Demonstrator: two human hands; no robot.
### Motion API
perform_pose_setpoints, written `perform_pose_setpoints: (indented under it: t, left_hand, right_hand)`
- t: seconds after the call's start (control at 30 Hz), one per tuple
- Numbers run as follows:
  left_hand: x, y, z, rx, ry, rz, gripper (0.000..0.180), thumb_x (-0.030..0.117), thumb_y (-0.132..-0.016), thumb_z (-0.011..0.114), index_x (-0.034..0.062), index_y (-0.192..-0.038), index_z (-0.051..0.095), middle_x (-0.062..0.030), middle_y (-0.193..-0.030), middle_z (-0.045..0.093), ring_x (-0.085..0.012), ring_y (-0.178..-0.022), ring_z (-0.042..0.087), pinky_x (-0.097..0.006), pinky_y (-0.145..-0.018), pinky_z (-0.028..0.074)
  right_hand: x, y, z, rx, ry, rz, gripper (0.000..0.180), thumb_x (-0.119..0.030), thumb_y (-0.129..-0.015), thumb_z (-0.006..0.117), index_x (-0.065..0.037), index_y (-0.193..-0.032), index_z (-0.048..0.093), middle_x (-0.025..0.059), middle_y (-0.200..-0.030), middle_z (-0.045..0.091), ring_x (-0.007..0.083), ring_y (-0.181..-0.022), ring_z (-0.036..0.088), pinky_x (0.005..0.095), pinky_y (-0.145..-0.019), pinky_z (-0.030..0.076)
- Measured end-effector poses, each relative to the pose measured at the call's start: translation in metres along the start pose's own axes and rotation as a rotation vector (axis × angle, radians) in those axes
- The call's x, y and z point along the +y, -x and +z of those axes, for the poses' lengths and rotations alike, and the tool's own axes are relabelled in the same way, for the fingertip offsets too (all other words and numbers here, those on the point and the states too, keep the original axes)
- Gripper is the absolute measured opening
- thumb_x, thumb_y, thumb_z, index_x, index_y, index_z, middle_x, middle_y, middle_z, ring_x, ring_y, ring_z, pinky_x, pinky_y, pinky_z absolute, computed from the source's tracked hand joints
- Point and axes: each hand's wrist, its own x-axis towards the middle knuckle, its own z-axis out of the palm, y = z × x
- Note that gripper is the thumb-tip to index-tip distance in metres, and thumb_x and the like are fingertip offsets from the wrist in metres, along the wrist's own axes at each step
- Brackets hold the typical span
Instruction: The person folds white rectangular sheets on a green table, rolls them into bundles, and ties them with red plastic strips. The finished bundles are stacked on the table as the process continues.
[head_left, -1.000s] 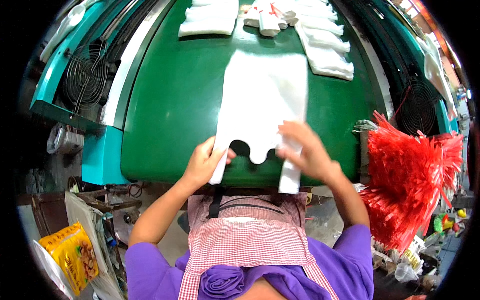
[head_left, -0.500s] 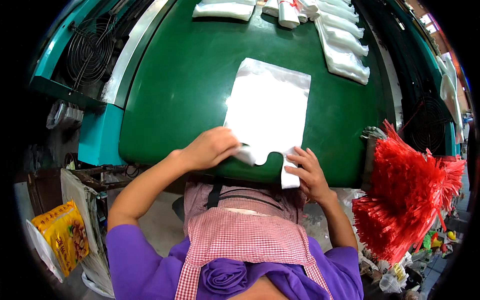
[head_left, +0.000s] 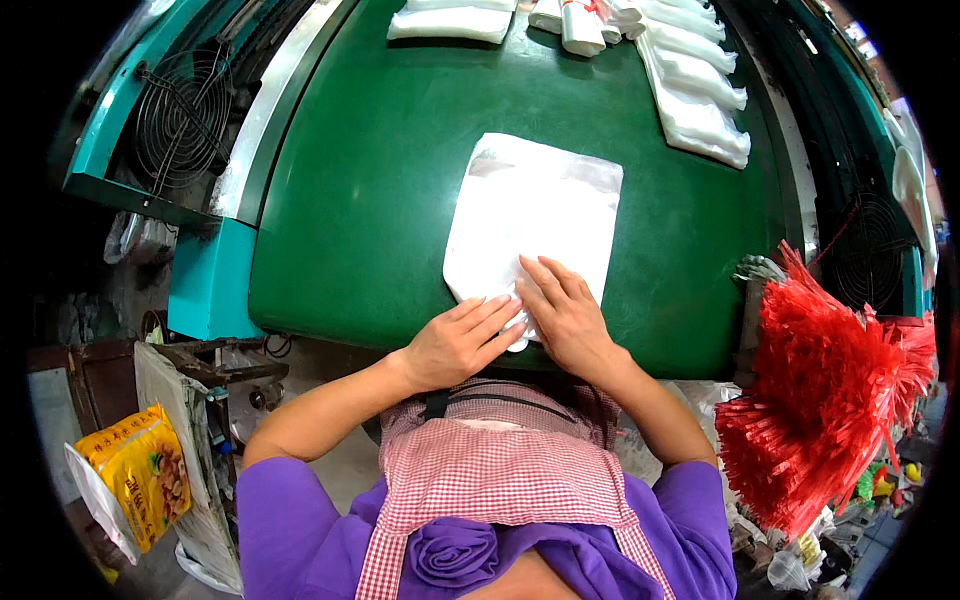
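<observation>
A white plastic bag bundle (head_left: 535,215) lies flat on the green belt (head_left: 340,200), close to its near edge. At its near end the two handle strips are folded inward, mostly beneath my hands. My left hand (head_left: 460,342) rests on the lower left of the bundle, fingers stretched toward the middle. Beside it my right hand (head_left: 565,315) lies on the lower right, its fingers flat and pointing away from me. The fingertips of the two hands nearly meet. A small white end of the bundle (head_left: 518,345) shows between them at the belt's edge.
Folded white bag stacks (head_left: 452,25) lie at the far left of the belt. Rolled white bundles (head_left: 580,25) with a red tie and a row of bag stacks (head_left: 700,95) lie far right. Red plastic strips (head_left: 810,390) hang at the right; a yellow packet (head_left: 140,470) is at left.
The bundle's loose handle strips are now folded inward. My left hand has moved right and down onto the bundle, and my right hand has moved left onto it; both have flattened.
</observation>
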Motion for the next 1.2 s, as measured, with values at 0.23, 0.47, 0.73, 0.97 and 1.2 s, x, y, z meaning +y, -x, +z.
perform_pose_setpoints:
  t: [0.23,0.47,0.73,0.97,1.2]
  left_hand:
    - [-0.032,-0.052,0.013,-0.212,0.247,-0.385,0.017,0.019,-0.082,0.059,0.0063,-0.092,0.063,-0.0140,-0.077,0.065,-0.0308,-0.073,0.064,-0.041,-0.066,0.050]
    - [-0.059,-0.056,0.022,0.143,0.083,-0.352,0.020,0.019,-0.082,0.061,0.0059,-0.098,0.064,-0.0116,-0.096,0.066,-0.0285,-0.086,0.064,-0.044,-0.070,0.052]
    - [-0.040,-0.053,0.017,-0.178,-0.103,-0.207,0.020,0.011,-0.071,0.058,0.0021,-0.089,0.059,-0.0087,-0.081,0.052,-0.0260,-0.078,0.055,-0.039,-0.071,0.049]
    - [-0.066,-0.049,0.005,-0.167,0.491,-0.309,0.016,0.006,-0.074,0.063,0.0018,-0.089,0.059,-0.0131,-0.099,0.060,-0.0346,-0.097,0.057,-0.041,-0.083,0.048]
    - [-0.047,-0.017,-0.025,-0.453,0.455,-0.149,0.023,0.010,-0.073,0.066,0.0110,-0.096,0.064,-0.0107,-0.115,0.057,-0.0367,-0.118,0.046,-0.052,-0.098,0.037]
  right_hand:
    - [0.074,-0.042,-0.003,-0.129,-0.010,0.277,0.049,-0.024,-0.090,0.054,-0.001,-0.132,0.044,0.0195,-0.142,0.039,0.0352,-0.132,0.035,0.0431,-0.108,0.030]
    - [0.024,-0.015,0.004,-0.047,0.034,0.175,0.062,-0.032,-0.084,0.063,0.005,-0.130,0.044,0.0231,-0.140,0.039,0.0364,-0.131,0.037,0.0463,-0.108,0.029]
    - [-0.014,0.018,-0.006,0.246,-0.518,0.104,0.053,-0.006,-0.079,0.068,0.002,-0.128,0.048,0.0206,-0.137,0.044,0.0363,-0.127,0.044,0.0412,-0.103,0.039]
    - [0.010,0.031,-0.004,0.419,-2.024,0.767,0.070,-0.039,-0.093,0.054,0.001,-0.141,0.022,0.0198,-0.131,0.048,0.0280,-0.117,0.053,0.0396,-0.096,0.048]
    - [0.029,0.015,-0.010,0.047,-0.899,0.210,0.051,0.009,-0.078,0.056,-0.005,-0.127,0.054,0.0158,-0.132,0.052,0.0287,-0.122,0.051,0.0391,-0.104,0.040]
